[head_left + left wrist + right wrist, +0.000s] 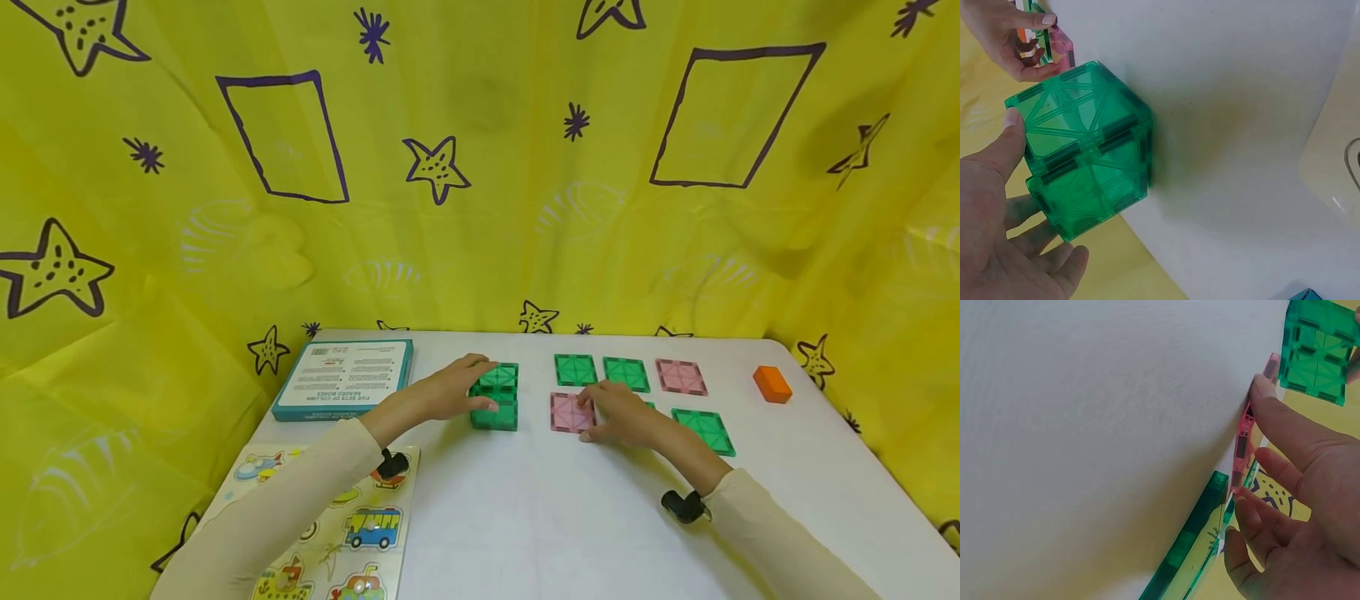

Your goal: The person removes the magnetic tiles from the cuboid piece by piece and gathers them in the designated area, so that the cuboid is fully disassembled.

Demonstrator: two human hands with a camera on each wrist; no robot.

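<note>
A box shape built of clear green magnetic tiles [495, 415] stands near the middle of the white table. My left hand [453, 390] holds it from the left, fingers on the far side and thumb on the near side. In the left wrist view, the thumb touches an edge of the green box [1088, 125], with some fingers partly seen through it. Just right of it, my right hand [622, 417] pinches a pink magnetic tile [566, 412] by its edges. In the right wrist view, this pink tile [1242, 447] shows edge-on between thumb and fingers.
Around the right hand lie green tiles [575, 369] and another pink tile [681, 377]. An orange block [772, 384] sits at the far right. On the left are a flat teal-and-white box [345, 375] and a picture puzzle board [408, 500]. A yellow curtain [480, 250] closes the back.
</note>
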